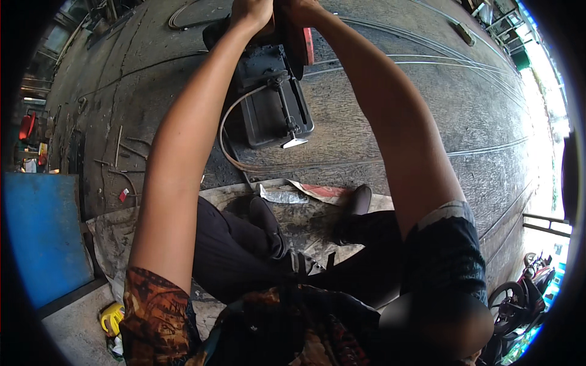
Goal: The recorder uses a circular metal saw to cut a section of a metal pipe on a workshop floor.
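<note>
Both my arms reach straight forward to the top edge of the head view. My left hand (253, 13) is partly cut off there, its fingers out of sight. Close to its right is my right hand (301, 11), also cut off, so what either one grips cannot be seen. Under them stands a dark floor machine that looks like a cut-off saw, with a black base (259, 125), a screw clamp (282, 100) with a pale metal crosspiece handle (294, 143), and a red part (309, 46) on its right side.
Long thin rods (427, 59) run over the floor to the right. A thin line (223, 131) loops beside the base. My boots (266, 222) rest on a worn sheet (232, 195). A blue panel (46, 235) stands left, a motorbike (519, 299) lower right.
</note>
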Demonstrator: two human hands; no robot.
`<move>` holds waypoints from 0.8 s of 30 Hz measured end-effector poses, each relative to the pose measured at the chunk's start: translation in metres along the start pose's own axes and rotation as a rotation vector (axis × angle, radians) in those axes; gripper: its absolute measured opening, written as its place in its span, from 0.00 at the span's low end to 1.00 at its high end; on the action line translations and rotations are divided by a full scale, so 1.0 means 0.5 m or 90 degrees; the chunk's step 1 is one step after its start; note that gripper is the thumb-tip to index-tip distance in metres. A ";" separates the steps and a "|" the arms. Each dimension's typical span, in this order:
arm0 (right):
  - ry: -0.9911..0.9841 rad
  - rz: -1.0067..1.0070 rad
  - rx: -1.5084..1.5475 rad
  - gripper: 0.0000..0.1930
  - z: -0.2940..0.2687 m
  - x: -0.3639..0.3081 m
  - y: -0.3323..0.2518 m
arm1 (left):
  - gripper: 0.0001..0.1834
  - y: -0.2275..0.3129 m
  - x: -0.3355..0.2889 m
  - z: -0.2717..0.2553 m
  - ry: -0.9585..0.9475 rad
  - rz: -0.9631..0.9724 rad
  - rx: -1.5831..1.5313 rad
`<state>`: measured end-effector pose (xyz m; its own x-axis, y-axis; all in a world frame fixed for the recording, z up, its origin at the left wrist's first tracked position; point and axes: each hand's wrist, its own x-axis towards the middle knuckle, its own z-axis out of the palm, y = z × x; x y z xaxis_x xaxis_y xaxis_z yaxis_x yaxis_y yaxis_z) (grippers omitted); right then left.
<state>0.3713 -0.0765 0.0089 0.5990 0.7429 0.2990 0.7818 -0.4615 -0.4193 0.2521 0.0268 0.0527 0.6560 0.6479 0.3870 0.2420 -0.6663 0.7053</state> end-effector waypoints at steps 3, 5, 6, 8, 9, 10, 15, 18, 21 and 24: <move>-0.036 0.060 -0.089 0.45 -0.033 -0.015 -0.002 | 0.31 0.012 0.001 0.018 0.004 0.011 -0.016; -0.038 0.059 -0.048 0.46 -0.049 -0.014 0.004 | 0.31 0.018 0.005 0.025 0.006 0.022 -0.034; -0.046 0.053 -0.002 0.47 -0.047 -0.015 -0.006 | 0.31 0.009 0.004 0.022 0.010 0.027 -0.045; -0.030 0.026 0.037 0.44 -0.029 -0.019 -0.040 | 0.31 -0.019 0.008 -0.001 0.016 0.027 -0.022; -0.011 0.004 0.066 0.42 -0.023 -0.019 -0.059 | 0.31 -0.030 0.008 -0.016 0.019 0.030 -0.009; -0.003 0.015 0.049 0.42 -0.013 -0.003 0.008 | 0.31 0.003 0.005 0.002 0.013 0.040 -0.027; 0.170 0.088 0.395 0.30 -0.020 -0.062 0.081 | 0.26 -0.039 0.018 -0.020 0.248 0.303 0.065; 0.213 0.232 0.286 0.24 -0.008 -0.148 0.251 | 0.17 0.004 0.003 0.003 0.131 0.365 -0.050; 0.118 0.286 0.128 0.22 0.039 -0.234 0.343 | 0.16 0.012 0.009 0.007 0.073 0.373 -0.155; 0.029 0.234 0.048 0.20 0.110 -0.283 0.376 | 0.15 0.022 0.017 -0.006 0.016 0.345 -0.188</move>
<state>0.4239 -0.2414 -0.1595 0.8458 0.5109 0.1538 0.4989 -0.6554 -0.5671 0.2581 0.0258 0.0656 0.6120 0.2569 0.7480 -0.3311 -0.7757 0.5373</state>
